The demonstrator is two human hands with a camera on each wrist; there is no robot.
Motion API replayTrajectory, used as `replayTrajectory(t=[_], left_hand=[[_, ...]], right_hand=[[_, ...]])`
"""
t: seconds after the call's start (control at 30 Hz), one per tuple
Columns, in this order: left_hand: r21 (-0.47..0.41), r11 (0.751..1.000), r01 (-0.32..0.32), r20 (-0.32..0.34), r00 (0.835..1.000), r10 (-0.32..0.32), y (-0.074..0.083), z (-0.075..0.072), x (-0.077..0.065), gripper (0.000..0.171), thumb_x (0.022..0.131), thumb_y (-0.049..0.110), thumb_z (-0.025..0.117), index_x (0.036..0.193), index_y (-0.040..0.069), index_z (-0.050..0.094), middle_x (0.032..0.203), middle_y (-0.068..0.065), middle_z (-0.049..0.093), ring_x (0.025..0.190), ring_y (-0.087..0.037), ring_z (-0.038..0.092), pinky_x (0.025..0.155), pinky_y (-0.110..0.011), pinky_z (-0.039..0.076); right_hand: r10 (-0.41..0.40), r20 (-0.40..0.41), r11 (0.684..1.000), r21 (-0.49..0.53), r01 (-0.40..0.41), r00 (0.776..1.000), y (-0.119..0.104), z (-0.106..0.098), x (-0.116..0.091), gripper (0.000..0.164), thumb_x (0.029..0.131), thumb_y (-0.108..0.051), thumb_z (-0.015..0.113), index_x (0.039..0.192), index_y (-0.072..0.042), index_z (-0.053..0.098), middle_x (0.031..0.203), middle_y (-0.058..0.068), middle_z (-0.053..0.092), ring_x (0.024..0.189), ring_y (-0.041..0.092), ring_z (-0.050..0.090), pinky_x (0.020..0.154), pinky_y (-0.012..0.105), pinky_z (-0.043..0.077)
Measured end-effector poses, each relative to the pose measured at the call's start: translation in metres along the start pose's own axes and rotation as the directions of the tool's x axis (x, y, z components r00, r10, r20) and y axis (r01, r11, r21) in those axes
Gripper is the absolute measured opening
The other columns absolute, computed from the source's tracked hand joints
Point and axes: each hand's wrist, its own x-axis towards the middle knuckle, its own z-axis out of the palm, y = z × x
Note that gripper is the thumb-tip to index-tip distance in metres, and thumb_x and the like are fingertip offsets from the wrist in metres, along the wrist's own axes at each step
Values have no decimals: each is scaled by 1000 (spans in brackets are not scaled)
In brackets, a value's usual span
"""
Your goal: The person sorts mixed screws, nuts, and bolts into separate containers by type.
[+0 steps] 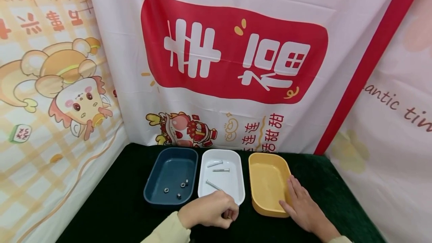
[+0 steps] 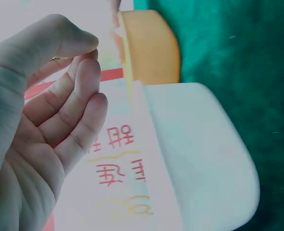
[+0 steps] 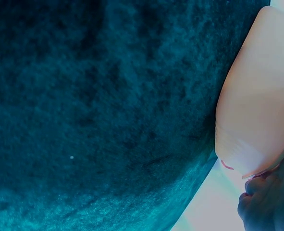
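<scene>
My left hand (image 1: 214,208) hovers at the near edge of the white tray (image 1: 238,183), fingers curled and thumb tip meeting the index finger. In the left wrist view nothing is visible between the fingertips of that hand (image 2: 60,101); a tiny dark detail shows behind the thumb. Three bolts (image 1: 221,170) lie in the white tray, one partly near the hand. My right hand (image 1: 305,207) rests with extended fingers against the right side of the yellow tray (image 1: 268,186), thumb at its near rim. Several nuts (image 1: 182,185) sit in the dark blue tray (image 1: 162,173).
The three trays stand side by side on a dark green cloth (image 1: 111,201). A white and red printed hanging (image 1: 233,51) rises directly behind them. Printed fabric walls flank the table on the left (image 1: 60,85) and right (image 1: 388,130).
</scene>
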Motion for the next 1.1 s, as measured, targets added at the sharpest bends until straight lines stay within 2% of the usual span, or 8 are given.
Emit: replayTrajectory(t=[0.27, 0.57, 0.87, 1.1], left_hand=[[28, 999, -31, -80, 996, 33, 2, -21, 17, 14, 94, 9, 74, 89, 22, 72, 83, 16, 66, 77, 8, 58, 76, -6, 53], [84, 996, -6, -150, 989, 19, -1, -35, 39, 12, 95, 12, 75, 92, 23, 74, 84, 16, 69, 78, 9, 57, 85, -8, 49], [115, 993, -23, -197, 979, 46, -7, -35, 60, 12, 91, 8, 75, 88, 19, 73, 83, 13, 66, 77, 6, 58, 74, -1, 45], [163, 986, -39, -256, 963, 80, -10, -37, 85, 14, 86, 6, 76, 83, 18, 71, 77, 11, 63, 72, -2, 61, 66, -1, 40]], right_hand=[[3, 4, 1000, 8, -3, 1000, 1, 0, -1, 98, 104, -69, 44, 169, -3, 12, 179, 18, 8, 162, 46, 15, 128, 69, 22], [3, 2, 1000, 5, -3, 1000, 1, 0, -1, 96, 105, -67, 45, 169, -2, 13, 178, 18, 8, 162, 46, 16, 128, 69, 23], [5, 6, 1000, 0, -5, 1000, 1, 0, 0, 96, 105, -67, 45, 169, -3, 13, 178, 18, 8, 162, 46, 16, 128, 69, 23], [-3, -8, 1000, 8, 4, 1000, 1, 1, 0, 95, 105, -67, 44, 169, -4, 13, 179, 18, 8, 162, 45, 16, 128, 69, 23]])
